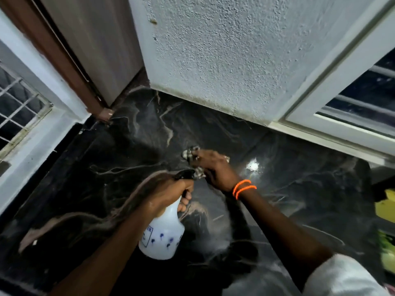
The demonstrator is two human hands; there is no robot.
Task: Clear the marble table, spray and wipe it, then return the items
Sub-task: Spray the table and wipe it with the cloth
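The black marble table (119, 159) with pale veins fills the lower view, its surface bare and shiny. My left hand (171, 194) grips the neck and black trigger of a white spray bottle (162, 233) with blue print, held just above the marble with its nozzle pointing away from me. My right hand (213, 170), with orange bands on the wrist, presses a crumpled patterned cloth (190, 153) flat on the marble near the middle. The cloth is mostly hidden under the fingers.
A rough white wall (224, 56) borders the table at the back, with a window frame (342, 116) to the right and a barred window (19, 110) to the left. A brown door frame (64, 67) meets the back left corner. Yellow-green items (386, 229) sit at the right edge.
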